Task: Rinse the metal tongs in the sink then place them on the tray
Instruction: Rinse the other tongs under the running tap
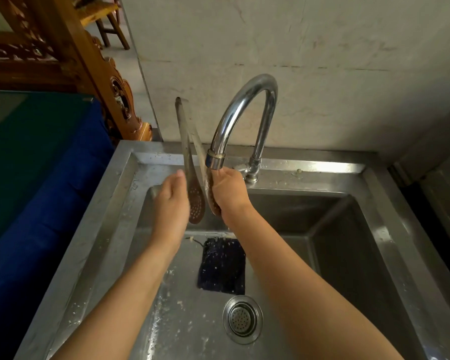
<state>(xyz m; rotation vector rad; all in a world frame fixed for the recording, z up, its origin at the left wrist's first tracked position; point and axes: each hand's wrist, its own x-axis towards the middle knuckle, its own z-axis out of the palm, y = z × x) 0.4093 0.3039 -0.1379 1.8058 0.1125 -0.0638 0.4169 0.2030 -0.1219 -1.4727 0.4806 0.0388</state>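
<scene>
The metal tongs [186,141] stand upright over the steel sink [369,229], hinge end up and perforated spoon-shaped ends down, just left of the faucet spout. My left hand [170,201] holds the left perforated end from the left. My right hand [229,193] grips the right perforated end directly under the faucet nozzle [213,158]. Water drips below my right wrist. No tray is in view.
The curved chrome faucet [247,110] rises from the sink's back rim. A dark wet cloth [222,266] lies on the sink floor above the drain strainer [242,318]. A blue and green covered surface [37,178] sits left, with carved wooden furniture [63,55] behind.
</scene>
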